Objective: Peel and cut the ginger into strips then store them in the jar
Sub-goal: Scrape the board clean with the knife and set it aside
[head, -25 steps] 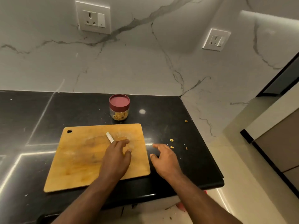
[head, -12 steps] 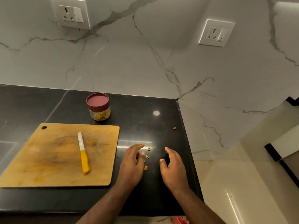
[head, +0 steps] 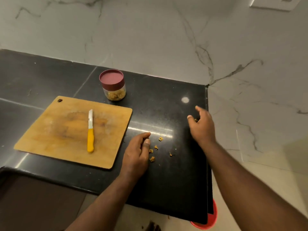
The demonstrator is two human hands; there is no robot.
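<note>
Two hands on my head view: my left hand (head: pixel 135 151) rests curled and empty beside ginger scraps (head: pixel 152 158) on the bench (head: pixel 175 189), right hand (head: pixel 202 125) pinches a half-hidden scrap, ginger sits in the lidded jar (head: pixel 114 85).

Glossy black counter (head: pixel 166 189), matt wood board (head: pixel 50 140), plastic-lidded jar (head: pixel 113 85).

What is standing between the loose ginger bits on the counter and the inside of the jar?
The maroon lid is on the jar, closing its mouth. The ginger bits lie by the left hand on bare black counter; nothing else stands between.
</note>
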